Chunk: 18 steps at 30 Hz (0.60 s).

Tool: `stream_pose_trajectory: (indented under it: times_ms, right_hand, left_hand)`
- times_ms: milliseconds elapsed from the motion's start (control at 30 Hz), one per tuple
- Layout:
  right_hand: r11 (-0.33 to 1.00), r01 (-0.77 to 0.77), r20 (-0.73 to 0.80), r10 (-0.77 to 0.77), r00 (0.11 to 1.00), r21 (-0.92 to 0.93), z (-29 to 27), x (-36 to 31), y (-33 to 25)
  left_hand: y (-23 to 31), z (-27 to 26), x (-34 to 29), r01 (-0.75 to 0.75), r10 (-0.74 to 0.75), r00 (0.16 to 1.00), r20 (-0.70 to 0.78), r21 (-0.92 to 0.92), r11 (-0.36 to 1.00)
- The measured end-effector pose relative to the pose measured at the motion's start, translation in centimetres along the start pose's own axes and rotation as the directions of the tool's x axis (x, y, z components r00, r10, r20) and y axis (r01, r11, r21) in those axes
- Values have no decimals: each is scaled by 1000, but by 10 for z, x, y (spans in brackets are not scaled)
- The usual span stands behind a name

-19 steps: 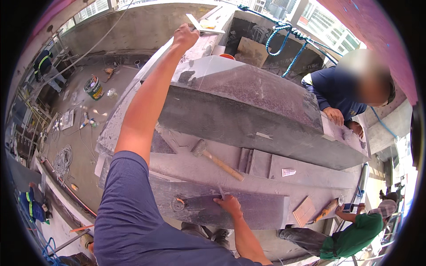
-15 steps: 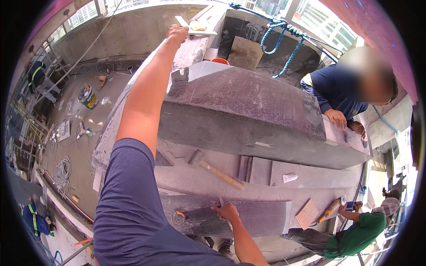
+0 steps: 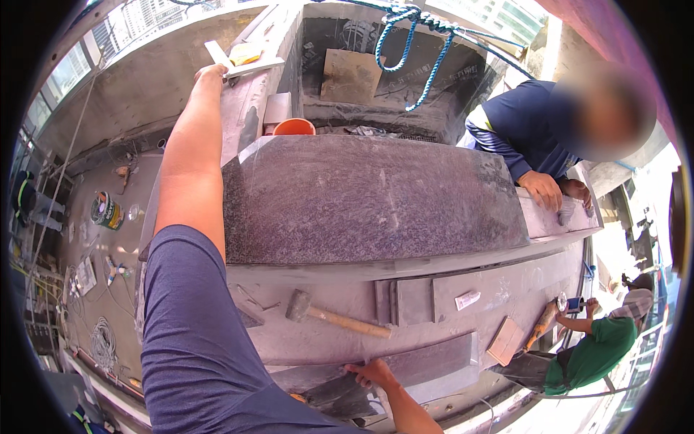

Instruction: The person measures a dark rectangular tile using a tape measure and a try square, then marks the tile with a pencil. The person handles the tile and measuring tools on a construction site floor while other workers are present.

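Note:
My left arm stretches to the far left, where my left hand [image 3: 211,71] closes at the corner of a white L-shaped piece [image 3: 256,66] on the ledge. A small yellow item [image 3: 245,53] rests in its angle. In front of me lies a broad, dark speckled stone slab [image 3: 376,202]. My right hand [image 3: 370,372], its fingers drawn together, is low at a narrow dark stone strip [image 3: 434,360]; what it pinches is too small to make out. Between slab and strip lies a wooden-handled mallet [image 3: 340,318].
A person in dark blue [image 3: 531,119] leans on the slab's right end. Another in green [image 3: 593,354] stands lower right by an orange-bodied power tool [image 3: 541,329]. Blue rope [image 3: 426,72] hangs above an orange bucket [image 3: 294,126]. Dark stone pieces [image 3: 413,302] and a white tube [image 3: 467,299] lie mid-right.
My view has shifted, showing more of the slab's top and less of its front face. Both hands stay by the same things. The person in blue keeps both hands at the slab's right end.

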State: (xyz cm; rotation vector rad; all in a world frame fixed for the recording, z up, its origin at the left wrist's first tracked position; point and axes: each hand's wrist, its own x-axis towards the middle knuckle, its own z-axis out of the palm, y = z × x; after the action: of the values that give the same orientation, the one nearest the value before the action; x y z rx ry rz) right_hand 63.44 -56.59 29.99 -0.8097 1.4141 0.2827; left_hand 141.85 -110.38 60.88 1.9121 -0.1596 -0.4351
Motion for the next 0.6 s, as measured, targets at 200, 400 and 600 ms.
stream_pose_trajectory:
  times_ms: [200, 400, 600]
  right_hand:
    - [998, 45, -2, -45, 999, -41, -2, 9, 8]
    - [995, 65, 20, -64, 998, -78, -2, 4, 6]
    - [978, 202, 12, -202, 979, -43, -9, -23, -2]
  left_hand:
    - [7, -4, 9, -159, 158, 984, 76, 8, 987]
    - [0, -40, -59, -3, 43, 997, 67, -508, 862]
    - [99, -87, -37, 330, 99, 878, 467, -744, 581]
